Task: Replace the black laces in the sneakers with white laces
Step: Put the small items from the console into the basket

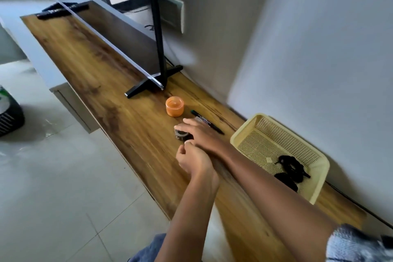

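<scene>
Head view shows the right hand (200, 132) cupped over a small dark round container (182, 135), the left hand (191, 160) loosely curled and empty, while soft, limp black laces (290, 169), easily pinched mid-bundle, lie in the yellow perforated plastic basket (263, 125).

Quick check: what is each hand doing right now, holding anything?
Left hand: fingers curled near the right hand; whether it holds anything cannot be told.
Right hand: fingers laid over a small dark round object on the wooden shelf.
</scene>
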`<action>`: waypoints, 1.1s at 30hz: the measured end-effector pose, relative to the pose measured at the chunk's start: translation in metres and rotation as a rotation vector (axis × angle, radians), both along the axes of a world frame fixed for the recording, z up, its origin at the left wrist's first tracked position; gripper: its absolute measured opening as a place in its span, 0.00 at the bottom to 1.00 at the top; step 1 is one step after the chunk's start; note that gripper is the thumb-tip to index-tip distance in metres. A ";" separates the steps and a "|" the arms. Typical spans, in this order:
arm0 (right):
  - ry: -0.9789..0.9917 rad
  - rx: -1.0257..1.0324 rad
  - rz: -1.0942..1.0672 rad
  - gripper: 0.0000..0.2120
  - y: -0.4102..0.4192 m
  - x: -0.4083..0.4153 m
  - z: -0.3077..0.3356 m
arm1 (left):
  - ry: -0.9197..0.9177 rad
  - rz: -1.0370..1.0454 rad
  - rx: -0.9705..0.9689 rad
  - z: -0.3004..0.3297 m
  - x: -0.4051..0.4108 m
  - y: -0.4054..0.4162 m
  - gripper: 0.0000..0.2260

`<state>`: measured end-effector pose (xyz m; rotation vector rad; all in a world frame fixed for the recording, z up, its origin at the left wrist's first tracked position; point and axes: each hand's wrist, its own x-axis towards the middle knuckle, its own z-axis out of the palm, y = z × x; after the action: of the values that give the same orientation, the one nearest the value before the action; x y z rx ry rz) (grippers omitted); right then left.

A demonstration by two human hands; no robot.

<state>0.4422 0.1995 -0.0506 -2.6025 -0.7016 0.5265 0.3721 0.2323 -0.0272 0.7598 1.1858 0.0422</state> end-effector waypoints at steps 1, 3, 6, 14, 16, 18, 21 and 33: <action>-0.013 -0.003 0.015 0.28 0.002 0.000 -0.004 | 0.003 -0.003 -0.005 -0.001 0.001 0.000 0.17; -0.069 0.071 -0.017 0.24 0.006 -0.002 -0.011 | -0.036 0.019 0.022 0.002 0.000 0.000 0.15; -0.155 0.103 -0.063 0.14 0.010 -0.009 -0.012 | -0.168 -0.037 0.126 0.012 -0.002 -0.003 0.17; -0.343 0.399 -0.280 0.11 -0.025 -0.034 0.016 | -0.064 -0.165 0.070 0.006 -0.007 -0.006 0.19; -0.512 0.476 -0.480 0.14 -0.048 -0.041 0.029 | -0.124 -0.257 0.102 0.014 -0.011 -0.013 0.20; -0.514 0.456 -0.687 0.19 -0.077 -0.046 0.036 | -0.166 -0.381 0.118 0.023 -0.016 -0.019 0.20; -0.202 0.231 -0.850 0.23 -0.115 -0.049 0.032 | -0.201 -0.543 0.124 0.028 -0.021 -0.025 0.22; 0.035 0.254 -0.787 0.17 -0.122 -0.050 0.010 | -0.294 -0.744 0.097 0.014 -0.017 -0.042 0.17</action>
<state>0.3921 0.0771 -0.0405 -2.3573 0.2725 0.2094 0.3548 0.1905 -0.0134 1.1972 0.5749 -0.3954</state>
